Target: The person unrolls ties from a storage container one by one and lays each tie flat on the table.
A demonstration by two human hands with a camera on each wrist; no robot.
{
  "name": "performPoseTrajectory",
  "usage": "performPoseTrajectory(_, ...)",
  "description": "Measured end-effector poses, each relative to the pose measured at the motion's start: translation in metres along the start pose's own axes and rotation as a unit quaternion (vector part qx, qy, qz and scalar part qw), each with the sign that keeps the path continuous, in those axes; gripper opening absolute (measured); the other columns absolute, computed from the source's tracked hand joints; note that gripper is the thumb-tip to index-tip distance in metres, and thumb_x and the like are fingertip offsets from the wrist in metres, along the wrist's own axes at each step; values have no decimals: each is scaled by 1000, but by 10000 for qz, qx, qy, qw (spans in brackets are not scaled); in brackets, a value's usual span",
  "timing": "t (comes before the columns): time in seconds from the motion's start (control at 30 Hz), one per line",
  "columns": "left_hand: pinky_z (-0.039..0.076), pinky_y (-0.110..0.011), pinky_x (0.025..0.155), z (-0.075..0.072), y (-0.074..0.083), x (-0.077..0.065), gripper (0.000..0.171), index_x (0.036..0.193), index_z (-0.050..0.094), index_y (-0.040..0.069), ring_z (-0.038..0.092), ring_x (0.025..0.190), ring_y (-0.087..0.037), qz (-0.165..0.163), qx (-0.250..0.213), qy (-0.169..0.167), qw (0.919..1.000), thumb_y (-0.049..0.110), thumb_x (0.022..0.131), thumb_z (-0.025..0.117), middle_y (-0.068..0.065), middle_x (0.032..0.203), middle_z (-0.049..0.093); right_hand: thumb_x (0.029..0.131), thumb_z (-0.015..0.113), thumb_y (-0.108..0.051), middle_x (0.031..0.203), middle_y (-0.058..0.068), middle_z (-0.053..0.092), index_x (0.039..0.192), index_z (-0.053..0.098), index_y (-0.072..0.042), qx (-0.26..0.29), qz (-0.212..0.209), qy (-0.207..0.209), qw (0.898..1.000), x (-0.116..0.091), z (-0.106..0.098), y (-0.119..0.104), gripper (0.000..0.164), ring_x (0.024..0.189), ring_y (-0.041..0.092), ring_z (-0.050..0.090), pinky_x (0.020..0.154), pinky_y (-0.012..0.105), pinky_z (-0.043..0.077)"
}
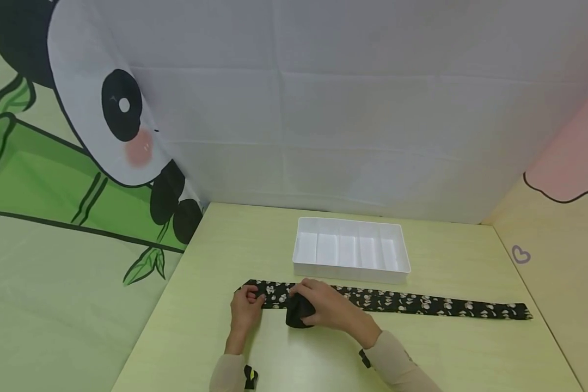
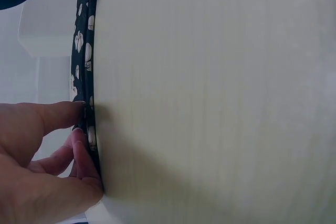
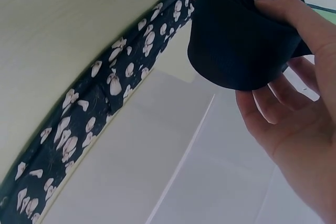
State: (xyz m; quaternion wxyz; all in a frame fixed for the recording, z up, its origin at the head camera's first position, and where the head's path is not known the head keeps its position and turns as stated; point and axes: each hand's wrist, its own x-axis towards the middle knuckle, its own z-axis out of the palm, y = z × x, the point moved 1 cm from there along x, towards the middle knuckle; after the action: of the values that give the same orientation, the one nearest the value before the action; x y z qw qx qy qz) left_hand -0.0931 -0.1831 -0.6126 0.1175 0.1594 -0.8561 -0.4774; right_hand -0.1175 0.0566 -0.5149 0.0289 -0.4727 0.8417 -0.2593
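Note:
A long black cloth strip (image 1: 397, 302) with a pale floral print lies flat across the table, its left end slanted. At that end my left hand (image 1: 246, 307) pinches the cloth; in the left wrist view, thumb and fingers (image 2: 90, 163) meet at the strip's edge. My right hand (image 1: 330, 305) grips a rolled dark cloth band (image 3: 241, 35), thumb in the coiled top and fingers underneath. In the head view this roll (image 1: 298, 313) is over the strip's near edge, just right of my left hand. Whether it touches the strip I cannot tell.
Behind the strip stands a white tray (image 1: 353, 272) with several side-by-side compartments. A white cloth backdrop (image 1: 323, 136) rises at the table's far edge. Printed panels flank the table (image 1: 470, 354) on the left and right.

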Motion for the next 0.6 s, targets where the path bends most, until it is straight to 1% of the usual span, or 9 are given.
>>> performPoseTrajectory(0.13,47,-35,72,0,1,1,23,106,65,-7,56,81,-22,-24,80,12,10000,1,88,77,-13,91,57,82,86,-13,120,5,63,129,62,-13,-38,10,-139,9999,3,6,-3,53,99,16,60,84,30,53)
performPoseTrajectory(0.33,48,-34,72,-2,-1,1,23,105,66,-7,57,81,-21,17,12,9,10000,0,87,78,-13,91,59,80,87,-13,119,4,64,127,62,-14,-156,-154,-112,9997,10,13,-9,53,99,16,60,86,29,53)
performPoseTrajectory(0.43,49,-33,72,-3,-3,1,23,105,66,-6,58,82,-21,17,-15,-9,10000,0,86,78,-13,92,60,80,87,-14,117,2,64,127,63,-14,-217,-168,-137,9995,14,16,-13,53,99,14,59,87,29,51)
performPoseTrajectory(0.6,51,-29,72,-6,-7,2,23,106,68,-6,61,83,-20,-16,-98,-85,9999,1,86,79,-14,93,64,79,87,-14,113,-1,63,127,63,-16,-339,-103,-288,9990,20,23,-19,54,94,10,57,85,26,50)
